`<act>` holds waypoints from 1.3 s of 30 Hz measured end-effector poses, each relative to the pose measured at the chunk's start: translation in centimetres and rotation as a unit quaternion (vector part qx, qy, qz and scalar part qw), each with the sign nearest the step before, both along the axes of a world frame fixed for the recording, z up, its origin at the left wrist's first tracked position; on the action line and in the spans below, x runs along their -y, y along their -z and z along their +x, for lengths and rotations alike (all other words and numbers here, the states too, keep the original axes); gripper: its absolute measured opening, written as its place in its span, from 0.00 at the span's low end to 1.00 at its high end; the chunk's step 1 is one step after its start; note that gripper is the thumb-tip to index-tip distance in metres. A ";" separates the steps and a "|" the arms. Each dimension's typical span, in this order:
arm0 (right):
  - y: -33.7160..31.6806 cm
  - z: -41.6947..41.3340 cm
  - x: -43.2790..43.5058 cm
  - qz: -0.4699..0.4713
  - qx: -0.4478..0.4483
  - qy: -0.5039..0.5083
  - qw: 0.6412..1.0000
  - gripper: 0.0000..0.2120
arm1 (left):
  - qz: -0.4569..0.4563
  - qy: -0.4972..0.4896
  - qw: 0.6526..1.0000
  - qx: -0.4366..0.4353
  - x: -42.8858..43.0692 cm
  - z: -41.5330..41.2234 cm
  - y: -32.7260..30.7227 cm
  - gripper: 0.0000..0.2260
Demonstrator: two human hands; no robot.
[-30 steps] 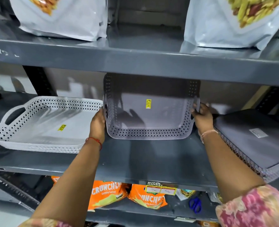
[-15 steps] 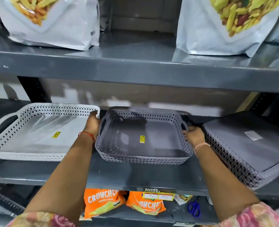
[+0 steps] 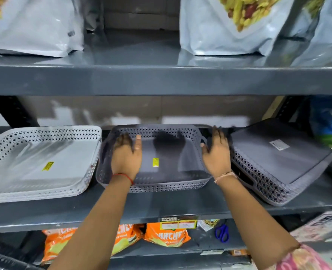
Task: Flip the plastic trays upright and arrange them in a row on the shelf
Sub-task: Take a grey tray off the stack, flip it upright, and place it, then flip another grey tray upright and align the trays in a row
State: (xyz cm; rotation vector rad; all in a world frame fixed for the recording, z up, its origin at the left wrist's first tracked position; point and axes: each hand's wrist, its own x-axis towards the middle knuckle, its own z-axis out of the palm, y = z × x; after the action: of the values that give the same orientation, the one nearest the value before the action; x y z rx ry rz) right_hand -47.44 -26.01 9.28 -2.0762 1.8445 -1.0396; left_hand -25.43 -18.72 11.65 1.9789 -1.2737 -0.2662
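Observation:
A grey perforated tray (image 3: 173,188) sits upright in the middle of the grey metal shelf (image 3: 161,207). My left hand (image 3: 126,154) hovers flat over its left inside, fingers apart, holding nothing. My right hand (image 3: 215,152) is spread by its right rim, also free of it. A white perforated tray (image 3: 25,184) stands upright to the left, close beside the grey one. A dark grey tray (image 3: 278,162) lies upside down at the right, bottom up and tilted, with a white label on it.
The shelf above (image 3: 161,80) hangs low over the trays and carries large white snack bags (image 3: 229,36). Orange snack packets (image 3: 167,234) and blue scissors (image 3: 222,233) lie on the shelf below. A blue-green packet (image 3: 330,123) stands at the far right.
The grey tray went from tipped on edge to flat and upright on the shelf. Both hands let go of its handles and now hover open over it.

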 end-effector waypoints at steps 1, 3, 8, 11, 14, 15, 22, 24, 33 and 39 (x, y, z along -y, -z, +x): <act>-0.3 -0.4 -0.4 -0.040 -0.019 -0.010 0.999 0.28 | -0.002 0.031 0.999 0.011 0.3 -1.6 0.2 0.30; -1.1 -2.4 -0.9 -0.094 -0.035 -0.026 0.995 0.27 | -0.015 0.079 0.997 0.001 1.0 -5.3 0.7 0.30; -1.3 -11.9 -0.9 -0.101 -0.054 -0.023 0.993 0.29 | -0.089 0.140 0.985 -0.051 2.1 -15.9 2.5 0.27; -0.6 -19.0 0.0 -0.071 -0.056 0.009 0.996 0.31 | -0.122 0.152 0.974 -0.116 1.5 -23.3 4.0 0.32; 0.8 -25.8 1.7 -0.037 -0.023 0.066 0.997 0.35 | -0.165 0.170 0.963 -0.128 0.5 -30.2 6.3 0.38; 1.2 -27.5 2.4 -0.025 -0.006 0.083 0.996 0.35 | -0.164 0.161 0.964 -0.138 0.2 -31.8 7.1 0.40; 2.1 -34.4 7.1 0.130 0.197 0.192 0.953 0.36 | -0.082 0.035 0.948 -0.304 -1.1 -38.3 10.0 0.58; 2.6 -35.3 8.4 0.145 0.319 0.188 0.918 0.34 | -0.079 0.021 0.946 -0.313 -0.7 -39.1 10.2 0.57; 2.5 -34.5 8.8 0.013 0.557 0.136 0.819 0.24 | -0.170 -0.030 0.907 -0.385 0.7 -37.6 7.7 0.42; -3.5 -33.2 8.6 -0.126 0.585 0.066 0.799 0.13 | -0.317 -0.063 0.838 -0.440 3.4 -32.8 2.1 0.29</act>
State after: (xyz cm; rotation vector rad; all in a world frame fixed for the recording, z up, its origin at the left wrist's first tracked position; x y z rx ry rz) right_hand -80.64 -34.59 12.80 -0.8482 1.1705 -2.0235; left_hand -58.28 -22.17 9.56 1.1099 -0.5081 -0.5302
